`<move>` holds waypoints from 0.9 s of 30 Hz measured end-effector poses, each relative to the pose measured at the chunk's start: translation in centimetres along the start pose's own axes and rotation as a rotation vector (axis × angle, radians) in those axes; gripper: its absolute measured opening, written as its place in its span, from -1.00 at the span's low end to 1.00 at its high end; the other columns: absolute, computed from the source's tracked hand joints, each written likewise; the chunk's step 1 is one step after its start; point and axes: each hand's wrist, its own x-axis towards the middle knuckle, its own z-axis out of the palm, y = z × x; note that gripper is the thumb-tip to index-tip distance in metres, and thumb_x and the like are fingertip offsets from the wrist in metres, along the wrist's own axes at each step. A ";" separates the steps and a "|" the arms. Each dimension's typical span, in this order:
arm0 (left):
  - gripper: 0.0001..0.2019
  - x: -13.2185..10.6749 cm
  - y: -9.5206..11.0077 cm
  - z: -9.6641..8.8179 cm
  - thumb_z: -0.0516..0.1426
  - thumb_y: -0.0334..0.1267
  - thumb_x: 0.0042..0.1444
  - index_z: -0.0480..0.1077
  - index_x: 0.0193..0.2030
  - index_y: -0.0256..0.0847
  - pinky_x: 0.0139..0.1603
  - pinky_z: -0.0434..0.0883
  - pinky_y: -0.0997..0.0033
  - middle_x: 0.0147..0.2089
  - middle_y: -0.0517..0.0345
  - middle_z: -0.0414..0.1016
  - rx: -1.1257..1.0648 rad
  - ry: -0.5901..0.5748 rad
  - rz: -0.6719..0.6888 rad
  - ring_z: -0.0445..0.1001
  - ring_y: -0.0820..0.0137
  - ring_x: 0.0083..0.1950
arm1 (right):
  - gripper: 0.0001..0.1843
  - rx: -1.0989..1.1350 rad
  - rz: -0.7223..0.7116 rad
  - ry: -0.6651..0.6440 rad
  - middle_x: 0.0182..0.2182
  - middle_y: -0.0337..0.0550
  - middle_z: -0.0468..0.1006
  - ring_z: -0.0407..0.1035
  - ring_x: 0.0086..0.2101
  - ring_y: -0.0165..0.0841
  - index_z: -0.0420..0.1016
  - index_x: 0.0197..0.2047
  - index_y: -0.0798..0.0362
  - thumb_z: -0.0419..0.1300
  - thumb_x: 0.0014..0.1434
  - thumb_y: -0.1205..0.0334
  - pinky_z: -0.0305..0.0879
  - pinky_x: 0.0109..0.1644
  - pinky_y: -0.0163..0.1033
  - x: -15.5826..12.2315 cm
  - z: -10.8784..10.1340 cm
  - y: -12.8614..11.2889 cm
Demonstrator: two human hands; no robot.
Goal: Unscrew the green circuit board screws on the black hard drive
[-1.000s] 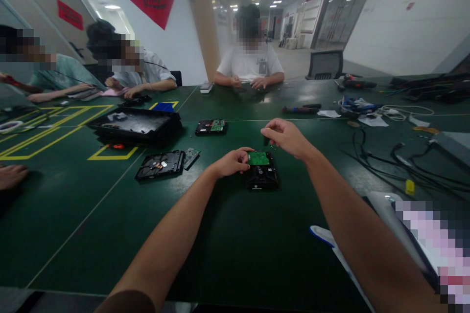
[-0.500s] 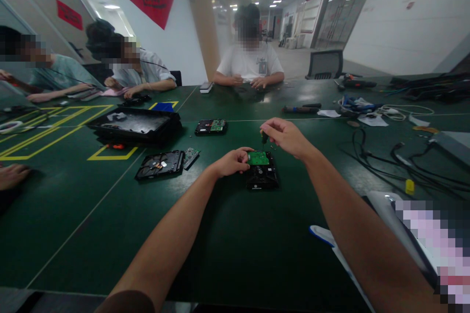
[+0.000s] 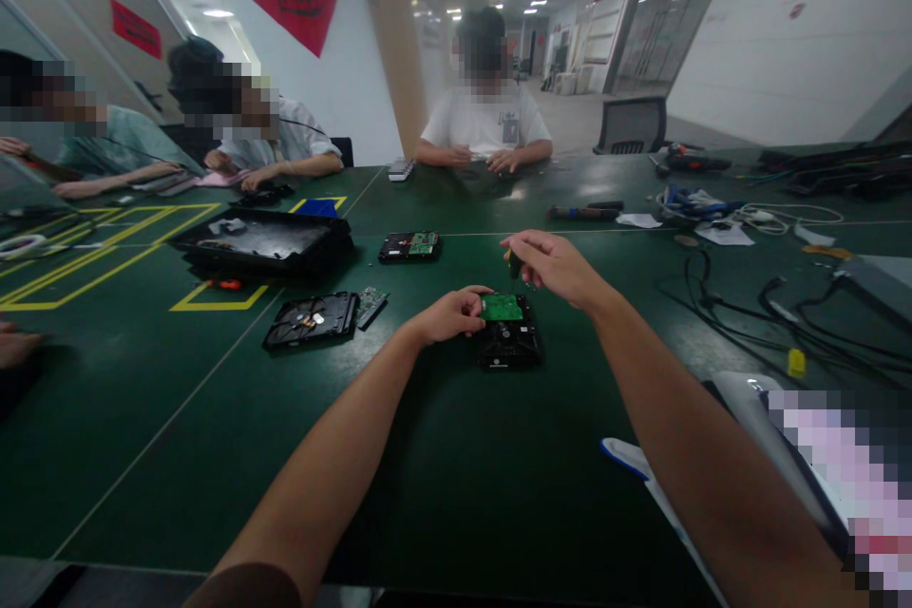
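A black hard drive [image 3: 507, 342] with a green circuit board [image 3: 503, 307] lies flat on the dark green table [image 3: 456, 456]. My left hand [image 3: 452, 314] grips its left edge, thumb and fingers closed around the side. Above the drive's far edge, my right hand [image 3: 545, 264] is closed around the handle of a small screwdriver [image 3: 514, 264], which points down at the board's far right part. Whether the tip touches a screw I cannot tell. Left of my left hand lie another black hard drive [image 3: 312, 319] and a loose circuit board [image 3: 371, 306].
Behind stands a third hard drive [image 3: 409, 246]; a black tray [image 3: 267, 242] is at the left. Black cables [image 3: 741, 318] and a grey metal box [image 3: 880, 290] lie at the right. Across the table sits a person [image 3: 484, 119]; two more people sit at the left.
The fingers of my right hand have shifted slightly on the screwdriver's handle. My left hand and the hard drive have stayed in place.
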 end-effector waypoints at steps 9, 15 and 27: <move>-0.71 0.0 0.1 0.1 0.27 -0.40 0.01 0.18 -0.49 -0.30 -0.38 0.39 0.50 0.47 -0.07 0.11 0.003 0.010 -0.021 0.37 0.65 -0.36 | -0.70 -0.016 0.047 0.048 -0.19 -0.08 0.63 0.34 -0.55 -0.46 0.46 -0.19 0.00 0.21 0.27 -0.07 0.15 -0.54 -0.26 0.0 -0.1 0.0; -0.71 -0.1 0.1 0.1 0.27 -0.39 0.02 0.18 -0.49 -0.31 -0.38 0.40 0.50 0.47 -0.08 0.10 -0.005 0.010 -0.021 0.37 0.65 -0.35 | -0.63 0.060 0.036 0.007 -0.13 -0.06 0.58 0.41 -0.48 -0.41 0.52 -0.04 -0.04 0.10 0.35 -0.12 0.25 -0.49 -0.23 0.1 0.0 0.0; -0.70 0.0 0.1 0.1 0.28 -0.40 0.01 0.18 -0.50 -0.30 -0.38 0.40 0.49 0.46 -0.05 0.11 -0.021 0.012 -0.018 0.37 0.63 -0.34 | -0.61 0.008 0.058 0.058 -0.20 -0.07 0.61 0.38 -0.54 -0.43 0.48 -0.21 -0.01 0.16 0.30 -0.19 0.17 -0.54 -0.22 0.2 -0.1 0.6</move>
